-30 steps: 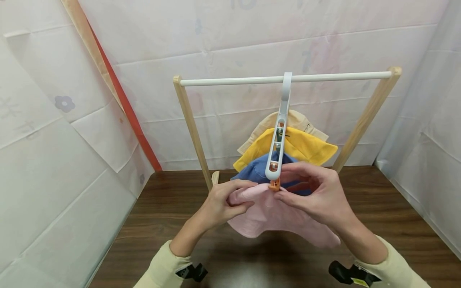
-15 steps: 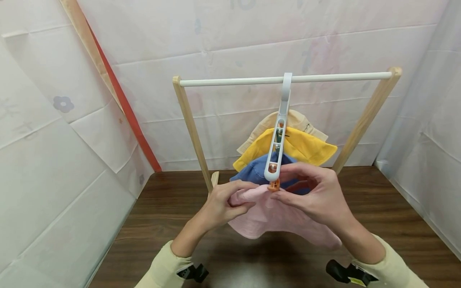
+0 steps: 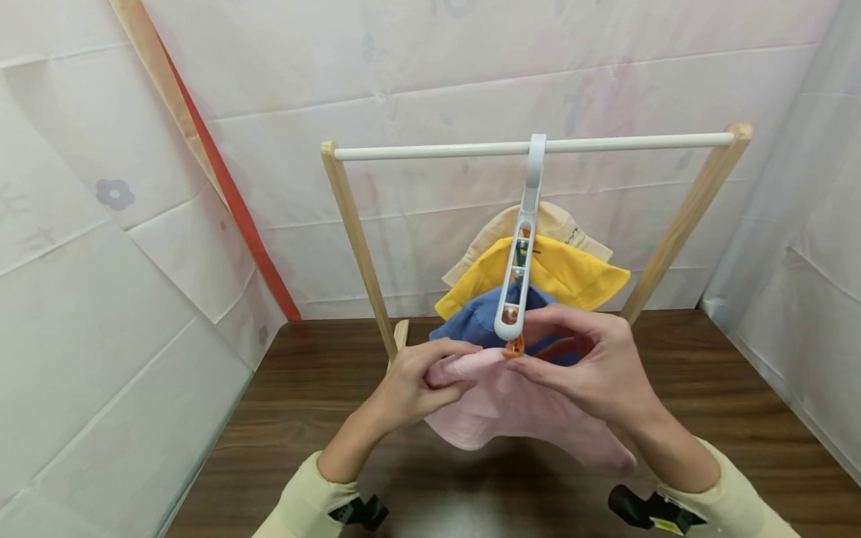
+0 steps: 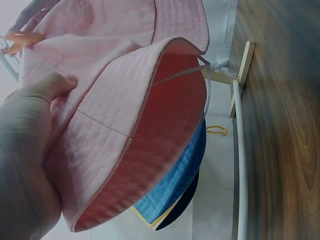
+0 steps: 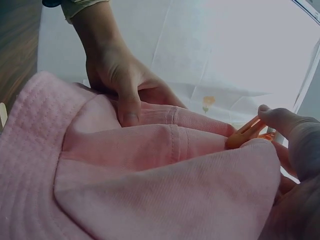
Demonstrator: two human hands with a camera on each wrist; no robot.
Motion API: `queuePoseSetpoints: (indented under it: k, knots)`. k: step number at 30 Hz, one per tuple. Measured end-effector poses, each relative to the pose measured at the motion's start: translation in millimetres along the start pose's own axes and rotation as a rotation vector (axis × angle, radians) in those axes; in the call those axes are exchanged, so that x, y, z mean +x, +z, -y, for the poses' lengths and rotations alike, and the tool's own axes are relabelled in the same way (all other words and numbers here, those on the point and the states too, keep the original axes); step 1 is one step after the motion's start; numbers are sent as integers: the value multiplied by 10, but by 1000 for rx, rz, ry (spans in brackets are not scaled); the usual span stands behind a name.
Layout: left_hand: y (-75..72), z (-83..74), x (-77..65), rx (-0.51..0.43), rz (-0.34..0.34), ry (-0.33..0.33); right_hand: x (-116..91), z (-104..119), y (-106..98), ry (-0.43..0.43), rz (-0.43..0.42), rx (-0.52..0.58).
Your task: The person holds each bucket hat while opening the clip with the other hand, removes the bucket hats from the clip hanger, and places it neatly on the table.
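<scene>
A pink bucket hat [image 3: 487,415] hangs in front of the other hats. My left hand [image 3: 406,382] grips its crown, fingers on top and thumb below; the left wrist view has the thumb pressing the pink cloth [image 4: 107,95]. With thumb and fingers my right hand [image 3: 599,362] pinches the orange clip [image 3: 514,347] at the near end of the white hanger [image 3: 532,198]. The right wrist view shows the clip [image 5: 244,135] at the edge of the crown, thumb on one of its arms. My other right fingers are partly hidden behind the hat.
Behind the pink hat hang blue [image 3: 474,314], yellow [image 3: 578,270] and beige [image 3: 498,232] hats. The hanger hooks over the white rod [image 3: 430,152] of a wooden rack [image 3: 361,239] on the dark wooden table [image 3: 296,396]. Pale sheets [image 3: 134,314] enclose the sides and back.
The pink hat's crown and brim have sunk slightly, and the orange clip has shifted and turned a little. Both hands keep nearly the same place and hold.
</scene>
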State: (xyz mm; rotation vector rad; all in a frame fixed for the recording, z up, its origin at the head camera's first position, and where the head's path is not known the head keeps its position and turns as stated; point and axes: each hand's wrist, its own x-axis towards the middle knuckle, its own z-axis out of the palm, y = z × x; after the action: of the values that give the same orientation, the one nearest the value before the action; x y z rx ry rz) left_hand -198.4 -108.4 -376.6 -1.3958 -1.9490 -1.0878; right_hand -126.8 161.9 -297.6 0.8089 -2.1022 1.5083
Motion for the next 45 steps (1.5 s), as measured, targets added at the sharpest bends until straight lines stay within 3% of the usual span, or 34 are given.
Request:
queuePoseSetpoints:
  k: [6,25,45]
  knots:
    - [-8,1,7,-3,-8,20,-9,8,14,-50,0,19]
    - [-16,-26,-12,-27,-7,-5,-22,19,7,-76,-13,-64]
    - [-10,-27,-40,-30,-18,-3,-23,9,51,-101,-58,-70]
